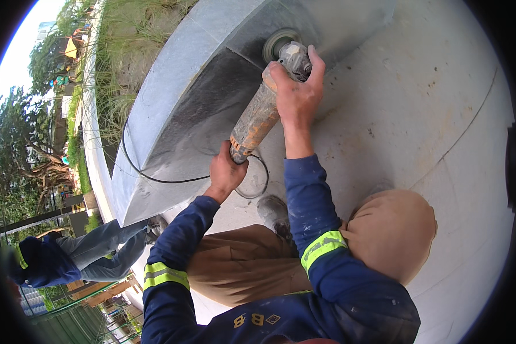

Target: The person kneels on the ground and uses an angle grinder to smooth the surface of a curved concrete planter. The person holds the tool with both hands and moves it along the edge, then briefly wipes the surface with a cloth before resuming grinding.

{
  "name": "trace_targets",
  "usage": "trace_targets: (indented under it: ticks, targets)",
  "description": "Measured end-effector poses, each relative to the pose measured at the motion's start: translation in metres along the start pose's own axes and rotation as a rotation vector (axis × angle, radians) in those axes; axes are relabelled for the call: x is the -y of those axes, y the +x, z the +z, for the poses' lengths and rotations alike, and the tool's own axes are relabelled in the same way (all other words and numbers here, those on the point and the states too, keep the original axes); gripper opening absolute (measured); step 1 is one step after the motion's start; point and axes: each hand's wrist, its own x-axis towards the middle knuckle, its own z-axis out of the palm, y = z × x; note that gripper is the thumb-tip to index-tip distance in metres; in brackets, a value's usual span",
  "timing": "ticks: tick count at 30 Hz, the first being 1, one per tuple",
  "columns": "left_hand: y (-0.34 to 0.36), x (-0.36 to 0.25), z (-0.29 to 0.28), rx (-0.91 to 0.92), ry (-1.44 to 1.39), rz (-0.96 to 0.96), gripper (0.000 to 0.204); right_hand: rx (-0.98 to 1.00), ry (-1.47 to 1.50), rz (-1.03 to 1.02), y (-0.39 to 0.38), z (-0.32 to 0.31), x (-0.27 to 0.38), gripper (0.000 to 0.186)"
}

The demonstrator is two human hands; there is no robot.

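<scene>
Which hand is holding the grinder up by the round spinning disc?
The right hand. It grips the head of the angle grinder, next to the disc. The left hand holds the back end, where the cord comes out.

One angle grinder (264, 109) lies against one grey stone kerb (178, 86), with two hands on it: one left hand (225, 172) below the kerb, one right hand (295, 92) beside it. One black cable (155, 176) trails below the kerb. One other person (80, 258), possibly crouching, is lower left of it.
</scene>
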Motion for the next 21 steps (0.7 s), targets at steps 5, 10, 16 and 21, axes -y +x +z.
trace_targets:
  ticks: [5, 10, 16, 21]
  targets:
    - [0.010, -0.025, -0.008, -0.005, 0.007, -0.019, 0.042, -0.023, 0.170, 0.060, 0.020, -0.003, -0.001, 0.075]
    - [0.003, -0.009, -0.003, -0.027, -0.007, 0.034, 0.042, 0.019, 0.062, 0.014, 0.006, -0.001, 0.004, 0.075]
    - [0.008, -0.020, -0.011, -0.001, 0.043, -0.009, 0.042, -0.015, 0.140, 0.065, 0.013, -0.002, 0.004, 0.075]
    - [-0.001, -0.011, -0.008, 0.013, 0.042, -0.029, 0.043, 0.013, 0.050, 0.033, 0.004, -0.002, 0.004, 0.075]
